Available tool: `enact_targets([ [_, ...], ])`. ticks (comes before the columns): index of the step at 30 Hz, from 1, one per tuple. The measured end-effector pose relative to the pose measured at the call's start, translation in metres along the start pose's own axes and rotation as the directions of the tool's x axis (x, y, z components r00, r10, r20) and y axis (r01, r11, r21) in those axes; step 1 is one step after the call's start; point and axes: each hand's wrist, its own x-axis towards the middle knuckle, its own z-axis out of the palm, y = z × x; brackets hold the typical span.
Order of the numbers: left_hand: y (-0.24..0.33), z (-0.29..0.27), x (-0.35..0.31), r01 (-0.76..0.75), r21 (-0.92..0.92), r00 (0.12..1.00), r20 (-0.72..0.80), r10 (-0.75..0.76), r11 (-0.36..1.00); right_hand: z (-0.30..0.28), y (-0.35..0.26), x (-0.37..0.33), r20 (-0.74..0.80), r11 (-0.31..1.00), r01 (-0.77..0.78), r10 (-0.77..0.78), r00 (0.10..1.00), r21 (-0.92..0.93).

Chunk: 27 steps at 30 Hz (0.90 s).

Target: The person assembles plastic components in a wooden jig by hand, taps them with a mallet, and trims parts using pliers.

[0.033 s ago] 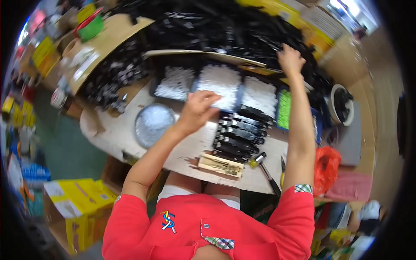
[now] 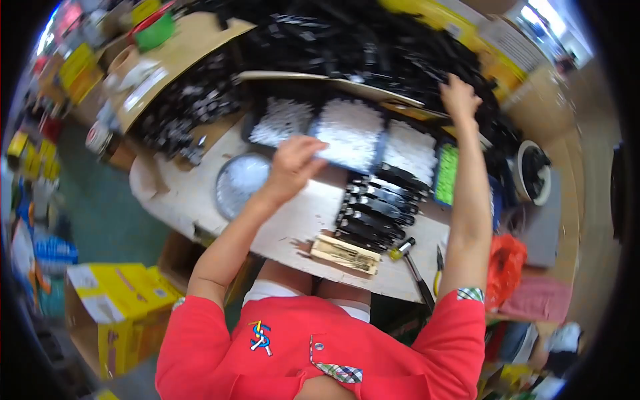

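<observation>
Reaching, in the head view, with the right hand [image 2: 461,100] into the black parts [image 2: 393,57] heaped beyond the white pieces [image 2: 350,133], with fingers bent downward; cannot tell whether pinching one. Holding the left hand [image 2: 291,167] above the bench [image 2: 290,230], near the white pieces, with fingers half curled toward the thumb; cannot tell whether gripping anything. Judging the black parts light, stiff and slippery from their gloss; best taken singly, by the edges.

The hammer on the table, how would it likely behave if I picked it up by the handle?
The hammer would probably feel head-heavy, since its chunky head sits at one end of a slim shaft. It should stay stiff, as the shaft looks straight. The dark grip looks thicker, so it likely won't slip easily.
</observation>
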Motion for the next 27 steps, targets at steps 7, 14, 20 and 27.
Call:
enact_targets([
  [7,-0.121,-0.153,-0.105,0.616,0.117,0.712,-0.507,-0.486,0.779,-0.025,0.018,-0.016,-0.413,0.95,0.305,-0.305,0.858,-0.067],
  [14,-0.129,-0.15,-0.103,0.74,0.53,0.671,-0.549,-0.499,0.413,-0.135,-0.006,-0.158,-0.379,0.875,0.407,-0.295,0.877,0.261],
  [20,-0.144,-0.145,-0.091,0.712,0.537,0.697,-0.458,-0.552,0.454,-0.171,-0.033,-0.291,0.038,0.835,0.513,-0.529,0.848,0.2],
  [27,-0.116,-0.174,-0.113,0.802,-0.089,0.533,-0.341,-0.775,0.591,-0.072,-0.076,-0.352,0.046,0.757,0.457,-0.537,0.843,0.467],
])
